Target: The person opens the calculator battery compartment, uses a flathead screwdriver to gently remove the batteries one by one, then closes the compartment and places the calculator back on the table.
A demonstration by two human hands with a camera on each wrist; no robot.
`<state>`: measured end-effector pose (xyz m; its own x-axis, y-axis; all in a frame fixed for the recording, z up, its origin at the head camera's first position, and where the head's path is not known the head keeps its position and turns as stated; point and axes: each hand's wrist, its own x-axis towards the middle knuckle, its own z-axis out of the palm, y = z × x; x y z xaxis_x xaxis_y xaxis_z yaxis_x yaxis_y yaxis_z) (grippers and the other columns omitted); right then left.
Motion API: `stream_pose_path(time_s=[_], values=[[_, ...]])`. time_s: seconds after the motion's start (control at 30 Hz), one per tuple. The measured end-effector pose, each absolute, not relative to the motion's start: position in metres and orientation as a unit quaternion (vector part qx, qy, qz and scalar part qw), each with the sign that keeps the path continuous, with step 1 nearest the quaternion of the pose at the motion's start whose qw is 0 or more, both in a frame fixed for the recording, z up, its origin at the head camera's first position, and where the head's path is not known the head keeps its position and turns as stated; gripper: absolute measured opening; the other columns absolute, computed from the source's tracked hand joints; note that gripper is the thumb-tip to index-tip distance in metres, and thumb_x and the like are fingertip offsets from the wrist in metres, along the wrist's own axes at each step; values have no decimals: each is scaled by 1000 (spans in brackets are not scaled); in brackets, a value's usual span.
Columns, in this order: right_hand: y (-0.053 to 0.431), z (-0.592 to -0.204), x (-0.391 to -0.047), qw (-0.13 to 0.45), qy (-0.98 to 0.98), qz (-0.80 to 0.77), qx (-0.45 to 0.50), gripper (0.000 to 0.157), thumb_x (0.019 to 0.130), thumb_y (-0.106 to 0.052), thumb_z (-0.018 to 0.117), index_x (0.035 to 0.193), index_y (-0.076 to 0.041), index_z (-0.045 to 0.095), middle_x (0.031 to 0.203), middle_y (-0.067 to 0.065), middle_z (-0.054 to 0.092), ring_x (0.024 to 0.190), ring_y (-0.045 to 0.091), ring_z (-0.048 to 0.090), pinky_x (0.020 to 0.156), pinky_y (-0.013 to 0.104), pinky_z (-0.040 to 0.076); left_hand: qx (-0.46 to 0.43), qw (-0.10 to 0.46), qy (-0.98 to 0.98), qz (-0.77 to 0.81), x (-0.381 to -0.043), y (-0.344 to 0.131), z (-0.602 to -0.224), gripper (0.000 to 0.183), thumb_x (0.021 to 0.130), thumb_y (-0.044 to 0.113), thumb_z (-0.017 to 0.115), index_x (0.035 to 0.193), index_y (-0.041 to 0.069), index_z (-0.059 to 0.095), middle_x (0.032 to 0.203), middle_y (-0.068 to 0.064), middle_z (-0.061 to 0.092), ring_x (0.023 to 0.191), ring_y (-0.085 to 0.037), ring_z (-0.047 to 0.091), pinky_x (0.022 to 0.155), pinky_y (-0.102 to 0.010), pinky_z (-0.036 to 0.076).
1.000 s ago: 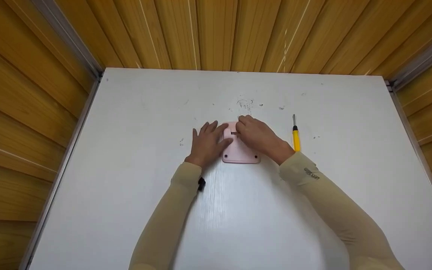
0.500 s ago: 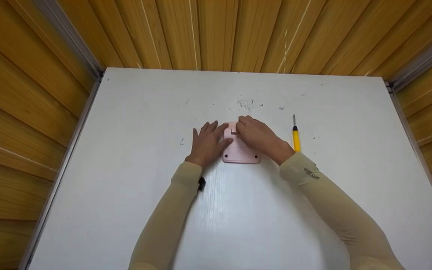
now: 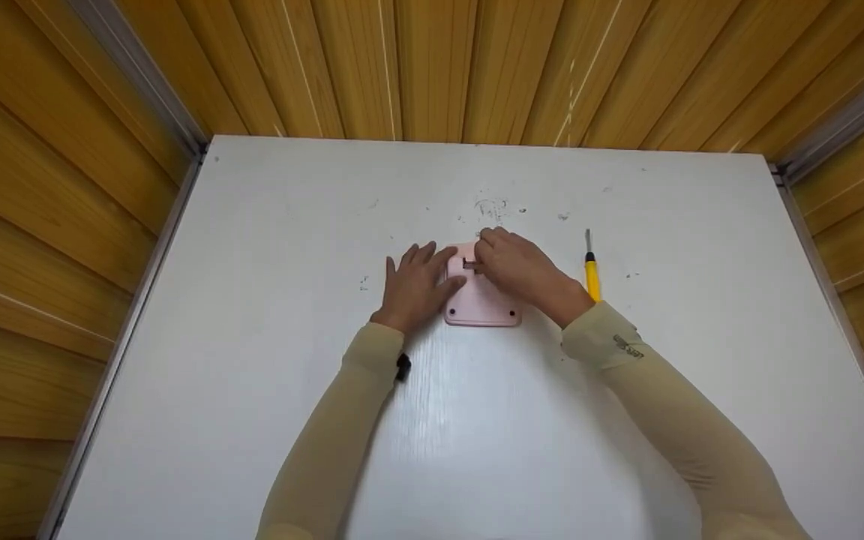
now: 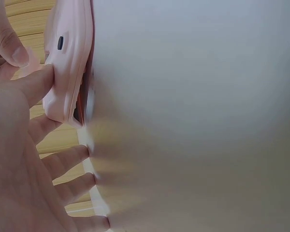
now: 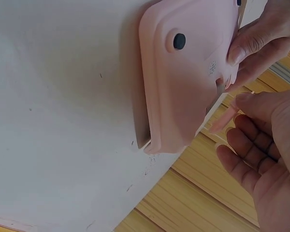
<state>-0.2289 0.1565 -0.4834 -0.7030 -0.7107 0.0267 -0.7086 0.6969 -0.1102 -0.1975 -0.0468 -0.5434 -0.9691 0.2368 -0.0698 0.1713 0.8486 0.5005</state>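
Observation:
A pink calculator lies face down on the white table, with black round feet on its back. Its battery opening shows near the far end. My left hand rests along its left edge, thumb on the back and fingers spread straight, some fingertips on the tabletop. My right hand pinches a small pink battery cover between thumb and fingertips. In the right wrist view the cover is tilted above the opening, apart from the casing; its lower fingers curl loosely beneath.
A screwdriver with a yellow handle lies right of the calculator, close to the right wrist. Dark marks spot the white table beyond the hands. Wood-panelled walls stand along the back and sides.
My right hand has shifted slightly away and to the right, lifting the battery cover off the casing. More of the battery opening shows now. My left hand has stayed in place.

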Motion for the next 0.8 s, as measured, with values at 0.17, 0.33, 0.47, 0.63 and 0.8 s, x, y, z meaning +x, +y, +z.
stream_pose_path(time_s=[0.17, 0.33, 0.47, 0.63, 0.8], values=[[159, -481, -229, 13, 926, -38, -375, 21, 108, -11, 63, 115, 9, 68, 111, 17, 63, 98, 32, 60, 93, 43, 56, 108, 63, 961, 248, -197, -47, -543, 64, 108, 60, 50, 163, 30, 45, 169, -8, 38, 158, -36, 27, 123, -71, 12], [163, -477, -228, 24, 932, -28, -360, 18, 108, -9, 64, 115, 8, 69, 108, 16, 62, 96, 30, 59, 92, 41, 56, 109, 66, 961, 247, -197, -46, -542, 64, 108, 60, 50, 164, 30, 44, 170, -8, 37, 159, -36, 26, 123, -71, 11], [168, -475, -227, 28, 936, -19, -351, 18, 106, -7, 66, 117, 8, 68, 109, 16, 62, 98, 30, 59, 92, 40, 56, 108, 66, 959, 254, -197, -46, -542, 64, 108, 60, 51, 164, 30, 44, 170, -8, 37, 159, -35, 25, 123, -70, 10], [176, -477, -228, 35, 941, -9, -338, 21, 106, -6, 66, 121, 9, 67, 113, 17, 62, 102, 30, 60, 96, 41, 56, 108, 66, 957, 260, -196, -47, -542, 64, 108, 59, 51, 164, 30, 44, 170, -7, 37, 159, -35, 25, 124, -70, 9], [184, -481, -228, 40, 944, -5, -328, 21, 107, -7, 65, 120, 10, 66, 114, 18, 63, 103, 32, 60, 98, 42, 55, 108, 70, 957, 260, -196, -47, -542, 65, 108, 60, 51, 164, 30, 43, 170, -8, 36, 159, -35, 24, 124, -70, 9]])
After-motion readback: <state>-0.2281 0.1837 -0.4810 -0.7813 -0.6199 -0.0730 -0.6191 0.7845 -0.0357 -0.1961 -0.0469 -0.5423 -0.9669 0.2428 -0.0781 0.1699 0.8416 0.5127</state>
